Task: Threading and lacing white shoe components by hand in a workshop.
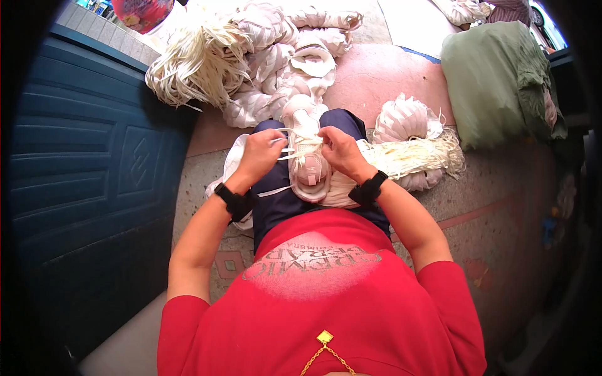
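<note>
A pale pink and white sneaker (310, 169) lies across my thighs, its heel end toward me. White shoelace (290, 151) runs in loose strands over its front. On the sneaker's left side, my left hand (262, 155) is closed, fingertips pinched on strands of that lace. My right hand (342, 150) is closed too, pinching the lace at the right-hand eyelet edge. Just which strand each hand grips is too small to tell. A loose lace end trails left across my dark trousers near the heel.
Beyond my knees is a pile of wrapped pale shoe parts (266, 69) with a hank of cream laces (204, 62). Another lace bundle (417, 153) lies to my right. A green sack (486, 84) stands far right; a dark blue panelled door (94, 156) borders the left. Another person's striped sleeve (509, 11) shows top right.
</note>
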Action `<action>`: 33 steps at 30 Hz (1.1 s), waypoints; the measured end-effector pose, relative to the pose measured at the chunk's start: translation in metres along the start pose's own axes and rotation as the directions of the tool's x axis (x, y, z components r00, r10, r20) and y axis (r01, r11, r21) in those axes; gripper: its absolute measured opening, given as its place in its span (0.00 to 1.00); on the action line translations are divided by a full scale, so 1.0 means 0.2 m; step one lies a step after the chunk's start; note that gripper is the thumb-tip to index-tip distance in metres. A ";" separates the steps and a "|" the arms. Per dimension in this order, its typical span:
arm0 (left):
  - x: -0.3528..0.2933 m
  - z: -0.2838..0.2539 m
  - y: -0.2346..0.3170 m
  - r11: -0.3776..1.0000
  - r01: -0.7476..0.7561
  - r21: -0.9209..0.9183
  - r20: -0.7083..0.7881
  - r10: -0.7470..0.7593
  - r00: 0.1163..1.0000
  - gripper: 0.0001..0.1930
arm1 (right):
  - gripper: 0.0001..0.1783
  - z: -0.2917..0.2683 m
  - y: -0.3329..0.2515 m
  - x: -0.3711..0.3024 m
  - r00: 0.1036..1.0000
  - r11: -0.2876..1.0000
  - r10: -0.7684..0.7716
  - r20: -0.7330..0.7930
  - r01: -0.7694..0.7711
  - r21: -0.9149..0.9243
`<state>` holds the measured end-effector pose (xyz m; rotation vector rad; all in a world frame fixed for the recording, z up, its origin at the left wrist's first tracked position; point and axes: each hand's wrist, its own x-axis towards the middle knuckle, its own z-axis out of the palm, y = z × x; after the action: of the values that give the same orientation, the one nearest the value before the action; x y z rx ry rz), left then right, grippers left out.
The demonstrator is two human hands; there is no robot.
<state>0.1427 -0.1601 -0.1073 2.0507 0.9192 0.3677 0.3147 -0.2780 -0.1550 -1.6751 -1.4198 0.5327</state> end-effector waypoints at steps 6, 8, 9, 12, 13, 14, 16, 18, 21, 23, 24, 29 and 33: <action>0.14 0.23 0.01 0.998 0.061 0.023 0.365 -0.065 0.929 0.08 | 0.11 0.00 0.01 -0.02 0.988 0.975 0.157 0.009 -0.156 0.156; 0.18 0.23 0.07 0.994 0.051 0.094 0.413 -0.085 0.907 0.08 | 0.11 0.01 0.03 -0.03 0.986 0.971 0.168 0.019 -0.169 0.167; 0.19 0.23 0.09 0.985 0.041 0.165 0.456 -0.113 0.883 0.07 | 0.11 0.01 0.04 -0.02 0.985 0.971 0.169 0.018 -0.170 0.167; 0.16 0.26 0.09 0.874 -0.360 0.327 0.238 0.293 0.926 0.05 | 0.11 -0.02 0.11 0.01 0.967 0.874 0.231 0.106 -0.254 0.414; 0.14 0.27 0.08 0.874 -0.360 0.327 0.240 0.291 0.926 0.05 | 0.11 -0.03 0.11 0.03 0.942 0.760 0.283 0.182 -0.336 0.556; 0.12 0.27 0.08 0.834 -0.425 0.351 0.248 0.355 0.901 0.05 | 0.10 -0.07 0.09 0.04 0.902 0.688 0.300 0.309 -0.429 0.585; 0.11 0.27 0.05 0.777 -0.503 0.377 0.251 0.437 0.864 0.05 | 0.10 -0.07 0.09 0.06 0.872 0.671 0.257 0.417 -0.472 0.572; 0.10 0.27 0.04 0.778 -0.490 0.394 0.258 0.418 0.871 0.05 | 0.10 -0.06 0.11 0.08 0.825 0.659 0.198 0.530 -0.512 0.550; 0.10 0.25 0.03 0.817 -0.465 0.341 0.266 0.391 0.881 0.05 | 0.11 -0.07 0.11 0.10 0.774 0.614 0.189 0.604 -0.573 0.543; 0.09 0.23 0.04 0.849 -0.456 0.268 0.268 0.389 0.881 0.05 | 0.11 -0.06 0.10 0.10 0.771 0.597 0.191 0.607 -0.582 0.552; 0.08 0.22 0.04 0.877 -0.435 0.204 0.239 0.386 0.891 0.05 | 0.11 -0.05 0.10 0.10 0.768 0.579 0.195 0.610 -0.592 0.560; 0.11 -0.06 0.01 0.987 -0.156 -0.027 0.113 0.158 0.981 0.10 | 0.13 -0.05 0.10 0.08 0.770 0.533 0.212 0.602 -0.607 0.589; 0.12 -0.53 0.16 0.779 0.268 -0.568 0.050 -0.292 0.955 0.11 | 0.14 -0.06 0.12 0.06 0.838 0.725 0.206 0.506 -0.478 0.496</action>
<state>0.1154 -0.0937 -0.0197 1.3362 0.9798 0.4576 0.3406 -0.2702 -0.1660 -1.3220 -1.0179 1.4854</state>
